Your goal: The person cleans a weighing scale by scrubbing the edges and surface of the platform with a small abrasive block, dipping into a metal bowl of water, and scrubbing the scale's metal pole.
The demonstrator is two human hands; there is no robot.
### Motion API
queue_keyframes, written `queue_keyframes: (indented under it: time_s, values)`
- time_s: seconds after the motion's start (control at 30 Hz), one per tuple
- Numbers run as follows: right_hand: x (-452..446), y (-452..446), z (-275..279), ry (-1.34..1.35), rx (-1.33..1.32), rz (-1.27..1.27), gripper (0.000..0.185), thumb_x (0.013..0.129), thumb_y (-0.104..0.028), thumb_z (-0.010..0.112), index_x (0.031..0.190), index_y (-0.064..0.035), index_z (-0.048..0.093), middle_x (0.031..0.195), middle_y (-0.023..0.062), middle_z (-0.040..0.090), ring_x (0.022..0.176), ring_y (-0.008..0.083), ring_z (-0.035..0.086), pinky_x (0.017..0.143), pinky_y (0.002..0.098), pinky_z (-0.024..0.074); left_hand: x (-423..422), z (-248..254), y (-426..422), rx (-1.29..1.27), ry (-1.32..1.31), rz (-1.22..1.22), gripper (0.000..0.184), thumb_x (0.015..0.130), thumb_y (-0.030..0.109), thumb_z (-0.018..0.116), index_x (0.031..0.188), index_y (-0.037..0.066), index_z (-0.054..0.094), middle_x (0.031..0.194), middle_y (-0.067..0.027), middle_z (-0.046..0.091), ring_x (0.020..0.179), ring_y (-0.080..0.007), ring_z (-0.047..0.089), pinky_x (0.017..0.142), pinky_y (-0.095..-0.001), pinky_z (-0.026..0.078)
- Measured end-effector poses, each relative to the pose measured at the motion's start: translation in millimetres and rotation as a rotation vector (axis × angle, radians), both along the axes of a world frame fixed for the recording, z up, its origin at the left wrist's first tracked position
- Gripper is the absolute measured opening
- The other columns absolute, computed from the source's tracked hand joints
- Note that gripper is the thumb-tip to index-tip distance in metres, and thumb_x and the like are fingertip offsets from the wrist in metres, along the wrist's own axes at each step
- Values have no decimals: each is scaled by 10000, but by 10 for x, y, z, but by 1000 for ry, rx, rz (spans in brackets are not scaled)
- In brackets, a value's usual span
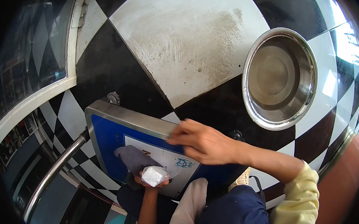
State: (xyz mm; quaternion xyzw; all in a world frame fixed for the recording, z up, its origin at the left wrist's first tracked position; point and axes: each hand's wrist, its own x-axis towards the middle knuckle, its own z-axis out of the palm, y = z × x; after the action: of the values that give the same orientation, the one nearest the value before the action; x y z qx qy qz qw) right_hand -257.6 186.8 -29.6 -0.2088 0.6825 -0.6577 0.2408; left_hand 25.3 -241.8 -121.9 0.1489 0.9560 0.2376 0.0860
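My left hand point(159, 182), low in the view, is closed round a white lump in clear plastic point(154, 176) and a grey cloth point(134, 158). Both lie over a metal-framed blue panel point(105, 136) with a white label point(168, 162). Above the panel's upper edge is my right hand point(204, 142), slightly blurred, its fingers bent and drawn together. Whether anything small is between those fingers cannot be made out.
A steel basin point(276, 76) with cloudy water stands on the checkered floor at the upper right. The white tile point(191, 43) bears brown dirt. A metal pole point(54, 174) slants at lower left, below a glass panel point(32, 51).
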Motion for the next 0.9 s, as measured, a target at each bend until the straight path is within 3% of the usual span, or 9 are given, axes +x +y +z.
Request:
queue_keyframes:
  time_s: [0.13, 0.27, 0.37, 0.43, 0.6, 0.77, 0.9]
  values:
    - [-415, -575, -124, 4, -104, -34, 307, 783, -23, 537, 1057, 26, 667, 1075, 138, 575, 1056, 290, 563, 930, 381, 475, -118, 34, 123, 54, 61, 63, 728, 843, 498, 445, 1315, -54, 396, 1198, -229, 534, 1030, -368, 593, 816, -458, 526]
    - [-100, -239, -135, -103, -72, -123, 312, 780, 25, 600, 1069, -41, 697, 1064, 111, 600, 1021, 269, 607, 898, 369, 506, -236, 132, 281, 53, 88, 98, 722, 843, 502, 445, 1304, -52, 403, 1185, -226, 538, 1019, -366, 595, 813, -457, 526]
    - [-25, -137, -286, -206, 7, -208, 224, 778, 21, 678, 988, -35, 730, 918, 129, 646, 837, 281, 669, 788, 351, 553, -365, 201, 406, 45, 125, 120, 717, 843, 504, 444, 1296, -51, 408, 1176, -223, 540, 1011, -365, 596, 810, -456, 526]
    - [-293, -480, -354, -45, -17, -184, 154, 796, -1, 673, 936, -25, 734, 877, 127, 660, 776, 288, 673, 738, 361, 558, -485, 279, 531, 26, 155, 133, 715, 842, 506, 444, 1290, -50, 412, 1169, -221, 542, 1006, -364, 597, 808, -456, 526]
    - [-761, -1142, -562, -27, -98, -239, 111, 807, -35, 667, 896, -43, 733, 853, 127, 663, 794, 264, 672, 722, 344, 549, -701, 439, 755, -13, 219, 151, 708, 842, 510, 443, 1276, -48, 420, 1154, -217, 546, 993, -362, 599, 804, -455, 526]
    - [-326, -369, -500, -381, -19, -142, 88, 788, 4, 665, 843, -41, 719, 838, 89, 672, 806, 205, 669, 745, 320, 537, -805, 480, 889, -19, 248, 173, 701, 841, 515, 443, 1262, -46, 429, 1138, -212, 551, 980, -360, 601, 800, -454, 526]
    - [-811, -1005, -552, -213, -66, -118, 143, 741, 42, 649, 840, -29, 724, 870, 104, 694, 808, 206, 672, 737, 318, 538, -880, 522, 971, -35, 267, 162, 696, 841, 518, 442, 1251, -44, 436, 1125, -208, 554, 969, -358, 602, 796, -453, 526]
